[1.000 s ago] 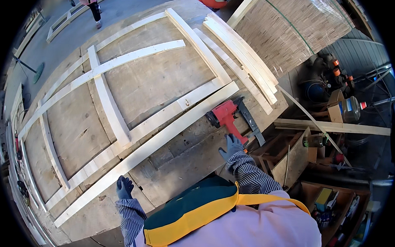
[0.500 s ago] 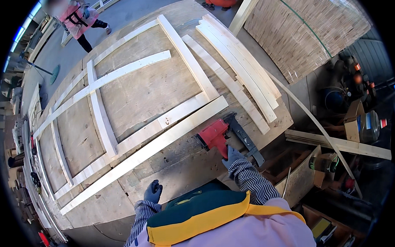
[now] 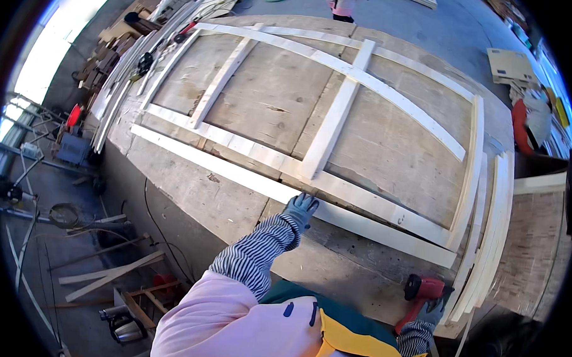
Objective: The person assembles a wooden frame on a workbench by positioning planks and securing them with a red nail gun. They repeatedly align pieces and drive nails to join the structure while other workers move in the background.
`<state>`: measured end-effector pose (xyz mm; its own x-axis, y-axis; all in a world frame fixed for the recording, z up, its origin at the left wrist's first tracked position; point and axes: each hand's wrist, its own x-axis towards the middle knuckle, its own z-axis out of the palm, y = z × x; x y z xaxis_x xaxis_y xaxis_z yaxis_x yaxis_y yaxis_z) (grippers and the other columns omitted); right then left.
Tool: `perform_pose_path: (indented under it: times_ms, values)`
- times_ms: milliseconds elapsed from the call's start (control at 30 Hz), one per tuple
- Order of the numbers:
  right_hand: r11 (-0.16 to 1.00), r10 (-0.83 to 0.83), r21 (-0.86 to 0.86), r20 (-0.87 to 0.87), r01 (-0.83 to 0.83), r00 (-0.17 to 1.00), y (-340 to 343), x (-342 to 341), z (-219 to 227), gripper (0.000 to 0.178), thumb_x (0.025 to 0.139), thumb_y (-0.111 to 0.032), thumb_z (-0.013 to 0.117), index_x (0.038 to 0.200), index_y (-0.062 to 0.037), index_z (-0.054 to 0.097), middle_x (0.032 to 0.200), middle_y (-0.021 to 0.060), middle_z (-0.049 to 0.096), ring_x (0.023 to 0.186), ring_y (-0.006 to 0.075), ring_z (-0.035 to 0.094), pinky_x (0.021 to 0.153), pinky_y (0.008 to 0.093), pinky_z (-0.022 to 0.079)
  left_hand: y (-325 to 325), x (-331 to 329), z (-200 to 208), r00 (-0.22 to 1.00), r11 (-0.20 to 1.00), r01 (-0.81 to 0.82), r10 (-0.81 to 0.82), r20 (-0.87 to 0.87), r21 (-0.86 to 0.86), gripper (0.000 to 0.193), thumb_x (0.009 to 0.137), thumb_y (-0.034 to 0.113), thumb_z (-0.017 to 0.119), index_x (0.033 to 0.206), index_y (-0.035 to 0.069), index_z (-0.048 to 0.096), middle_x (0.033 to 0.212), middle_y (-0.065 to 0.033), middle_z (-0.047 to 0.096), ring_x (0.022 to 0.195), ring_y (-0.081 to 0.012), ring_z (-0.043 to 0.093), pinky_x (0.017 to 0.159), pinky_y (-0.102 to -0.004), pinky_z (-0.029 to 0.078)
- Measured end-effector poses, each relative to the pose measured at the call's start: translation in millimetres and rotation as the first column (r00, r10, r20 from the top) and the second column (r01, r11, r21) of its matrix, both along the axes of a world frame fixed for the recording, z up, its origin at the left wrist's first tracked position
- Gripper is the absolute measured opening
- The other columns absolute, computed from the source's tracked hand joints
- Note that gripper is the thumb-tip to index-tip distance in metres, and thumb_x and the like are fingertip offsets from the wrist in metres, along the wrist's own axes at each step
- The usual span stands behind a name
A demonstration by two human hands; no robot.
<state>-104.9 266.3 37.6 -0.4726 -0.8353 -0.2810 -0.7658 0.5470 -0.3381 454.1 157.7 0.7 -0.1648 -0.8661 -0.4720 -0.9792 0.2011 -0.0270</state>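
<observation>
A red and black nail gun is at the table's near right, with my right hand closed around it; the fingers are partly hidden. My left hand reaches forward onto a long pale wooden slat, its fingers bent over the slat's far edge. This slat runs alongside the near rail of a wooden frame, with a narrow gap between them. Two crosspieces join the frame's long rails. Another long slat lies slantwise over the frame, its right end free inside it.
Several loose boards are laid along the right of the wooden worktable. Stacked timber stands beyond them. A cable hangs by the near left side, above scrap wood. Another person stands past the far edge.
The view has swung left. My left hand has gone from near my body out to the long slat. The nail gun stays in my right hand, now at the lower right.
</observation>
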Motion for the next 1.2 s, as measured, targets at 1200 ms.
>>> perform_pose_path:
  times_ms: [1200]
  values:
    - [0.982,-0.040,-0.177,0.176,0.072,0.984,-180.7,-26.0,-18.5,0.082,0.069,-0.044,0.079,0.129,-0.0025,0.042,0.128,0.0184,0.047,0.123,0.0344,0.043,0.105,0.0419,0.035,-129.0,36.4,64.9,0.997,0.997,0.066,-0.065,0.028,-0.041,0.083,0.061,0.037,0.080,0.132,0.009,0.046,0.123,-0.0186,0.047,0.116,-0.0363,0.045,0.099,-0.0471,0.038]
